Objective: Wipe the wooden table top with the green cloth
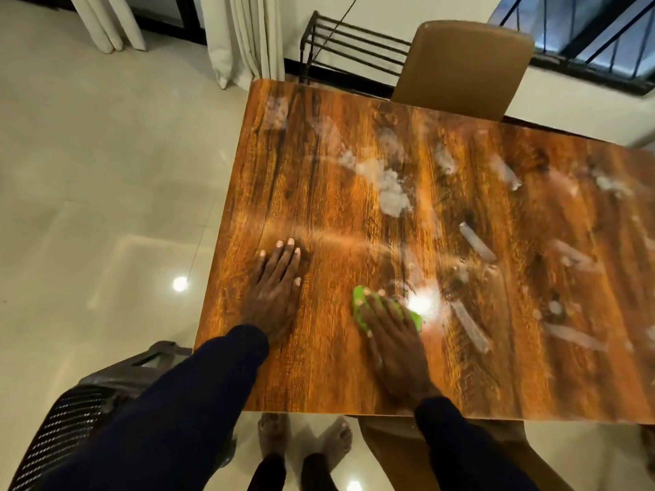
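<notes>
The wooden table top (pixel 336 193) fills the middle and right of the view, streaked with white foam and smears over its far and right parts. My right hand (pixel 393 341) lies flat on the green cloth (pixel 359 299) near the front of the table, fingers straight, pressing it onto the wood. Only the cloth's edges show around my fingers. My left hand (pixel 278 288) rests flat on bare wood to the left of the cloth, fingers spread and straight.
A tan chair (pixel 464 65) stands at the table's far side, with a dark metal rack (pixel 340 40) beside it. A dark plastic chair (pixel 81 412) stands at the front left corner. Another tan chair seat (pixel 503 451) sits under the front edge. Pale tiled floor (pixel 88 189) lies to the left.
</notes>
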